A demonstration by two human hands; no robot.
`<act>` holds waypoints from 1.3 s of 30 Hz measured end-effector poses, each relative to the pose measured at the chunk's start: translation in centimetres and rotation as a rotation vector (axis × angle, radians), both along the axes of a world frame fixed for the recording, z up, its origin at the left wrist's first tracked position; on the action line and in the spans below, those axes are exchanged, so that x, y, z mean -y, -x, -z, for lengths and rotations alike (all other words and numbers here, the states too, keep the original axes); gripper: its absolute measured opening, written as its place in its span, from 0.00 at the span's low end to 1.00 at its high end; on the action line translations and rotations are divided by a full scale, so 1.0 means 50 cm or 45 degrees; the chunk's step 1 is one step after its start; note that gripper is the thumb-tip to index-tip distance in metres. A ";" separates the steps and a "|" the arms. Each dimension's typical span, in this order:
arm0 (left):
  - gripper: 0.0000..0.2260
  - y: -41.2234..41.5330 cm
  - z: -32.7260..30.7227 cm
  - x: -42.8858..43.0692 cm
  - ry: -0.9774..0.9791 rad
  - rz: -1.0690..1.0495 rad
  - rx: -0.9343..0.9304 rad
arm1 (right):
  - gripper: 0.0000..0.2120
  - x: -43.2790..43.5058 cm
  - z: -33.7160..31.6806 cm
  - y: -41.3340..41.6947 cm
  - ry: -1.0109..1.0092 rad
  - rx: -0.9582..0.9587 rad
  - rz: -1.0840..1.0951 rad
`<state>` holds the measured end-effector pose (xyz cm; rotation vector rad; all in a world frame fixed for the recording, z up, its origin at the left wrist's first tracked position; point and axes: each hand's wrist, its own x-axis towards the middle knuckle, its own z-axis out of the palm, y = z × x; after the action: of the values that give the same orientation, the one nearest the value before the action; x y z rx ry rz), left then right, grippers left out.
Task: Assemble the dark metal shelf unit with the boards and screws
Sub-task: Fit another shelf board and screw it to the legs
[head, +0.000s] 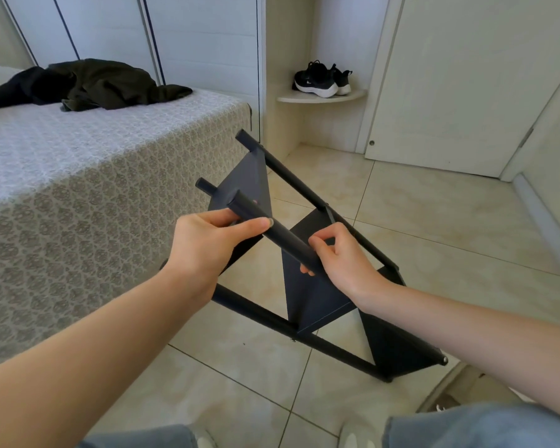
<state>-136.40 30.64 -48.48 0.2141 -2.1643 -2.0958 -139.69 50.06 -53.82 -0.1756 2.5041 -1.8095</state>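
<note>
together, the left hand (207, 244) and right hand (343, 257) grip one dark post (288, 239) of the tilted shelf unit (317, 300).

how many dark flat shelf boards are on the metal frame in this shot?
3 dark flat shelf boards: far board near the patterned bed, middle board under the right hand, end board by the floor. Arms could hide more.

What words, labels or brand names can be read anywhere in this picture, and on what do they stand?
No text can be read.
On the black sneakers on the corner shelf: a small white mark, too blurred to read.
On the dark metal shelf unit: no lettering shows.
</note>
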 end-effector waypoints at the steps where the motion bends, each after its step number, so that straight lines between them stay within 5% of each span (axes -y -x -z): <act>1: 0.07 0.003 0.008 0.002 0.017 -0.001 0.028 | 0.03 -0.001 0.005 0.004 -0.010 0.008 -0.004; 13: 0.26 0.074 0.160 0.103 0.170 0.160 0.262 | 0.01 0.030 0.125 0.055 -0.217 0.089 -0.026; 29: 0.22 0.047 0.513 0.179 -0.109 0.128 0.454 | 0.03 0.077 0.352 0.079 -0.625 0.337 -0.262; 39: 0.18 0.020 0.604 0.179 -0.133 0.084 0.464 | 0.03 0.067 0.417 0.060 -0.634 0.450 -0.359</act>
<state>-137.41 21.69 -78.66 0.5844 -2.2757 -2.3661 -142.70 46.73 -74.65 -0.1585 2.4265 -0.9786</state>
